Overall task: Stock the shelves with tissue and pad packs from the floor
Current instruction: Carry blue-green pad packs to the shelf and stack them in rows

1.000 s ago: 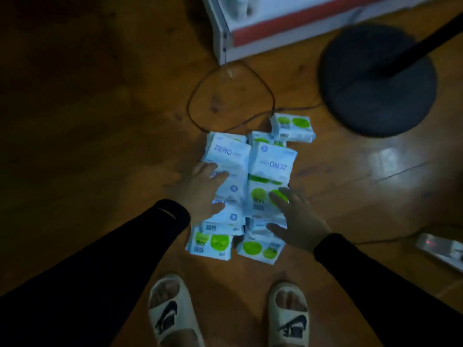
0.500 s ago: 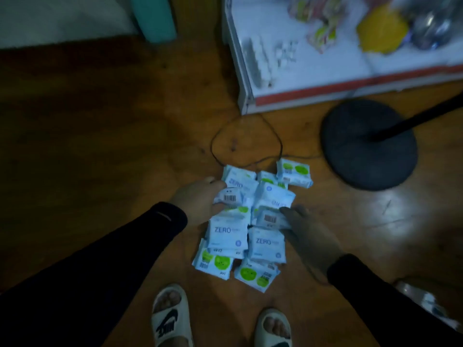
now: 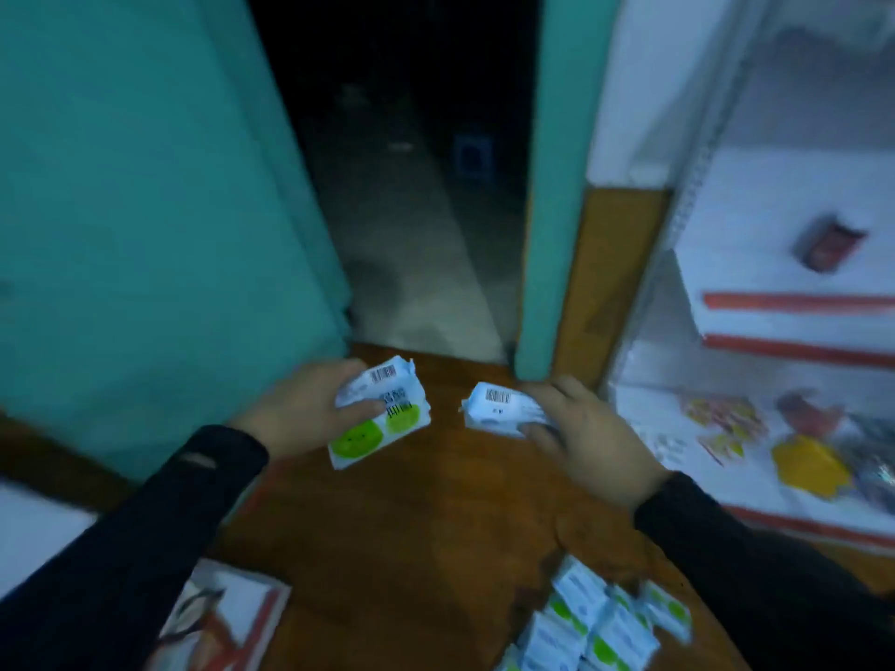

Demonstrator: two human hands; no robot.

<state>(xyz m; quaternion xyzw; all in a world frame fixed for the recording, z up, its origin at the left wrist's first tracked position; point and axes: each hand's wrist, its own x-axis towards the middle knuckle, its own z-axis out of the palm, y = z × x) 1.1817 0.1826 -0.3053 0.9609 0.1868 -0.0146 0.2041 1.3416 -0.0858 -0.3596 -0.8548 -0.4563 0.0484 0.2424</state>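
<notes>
Left hand grips green-dot pack, right hand grips white pack; one each, likely for shelf at right. Pile near, on floor.

The pile of white, blue and green packs on the wooden floor is cut off by the bottom edge and blurred. Goods on the white, red-edged shelves are smeared beyond recognition. The dark doorway interior cannot be made out.

Wooden floor bears a blurred pile of packs, seemingly tissue.
</notes>
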